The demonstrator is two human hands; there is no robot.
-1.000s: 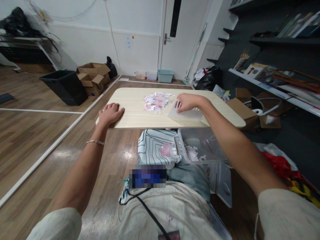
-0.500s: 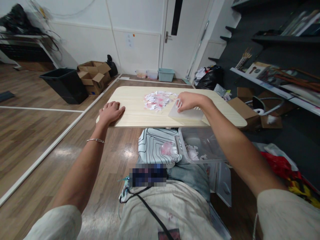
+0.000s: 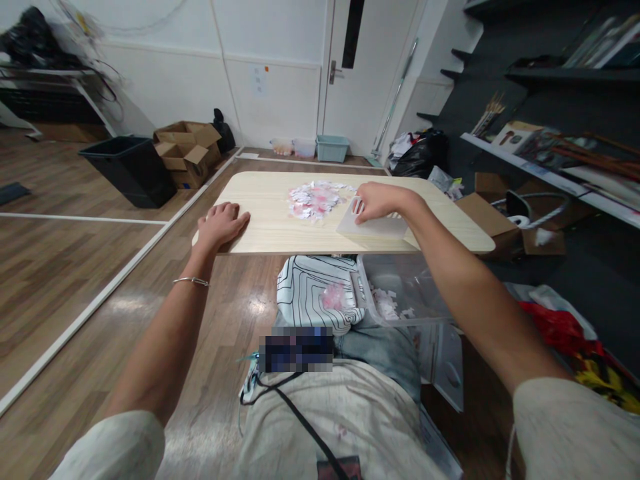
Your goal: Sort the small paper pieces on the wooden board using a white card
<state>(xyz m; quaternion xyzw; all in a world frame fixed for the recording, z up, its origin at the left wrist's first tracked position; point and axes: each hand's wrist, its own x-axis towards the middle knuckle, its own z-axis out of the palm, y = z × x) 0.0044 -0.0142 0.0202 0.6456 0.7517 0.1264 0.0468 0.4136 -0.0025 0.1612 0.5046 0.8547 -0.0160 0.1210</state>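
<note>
White panel (image 3: 377, 228), one o'clock: right hand (image 3: 379, 198) grips it, fingers (image 3: 361, 217) curled. Left hand (image 3: 223, 223), eleven o'clock, lies spread, empty, on worktop (image 3: 273, 235).

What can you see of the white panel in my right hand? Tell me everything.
The panel is whitish, thin and flat, and looks like plastic. Its left edge slants, and slot-like openings show along its upper part. Your right hand grips it at the top, with fingers through or over an opening. It is tilted up over the tabletop, right of the paper scraps and apart from most of them. Your hand and forearm hide some of it.
</note>
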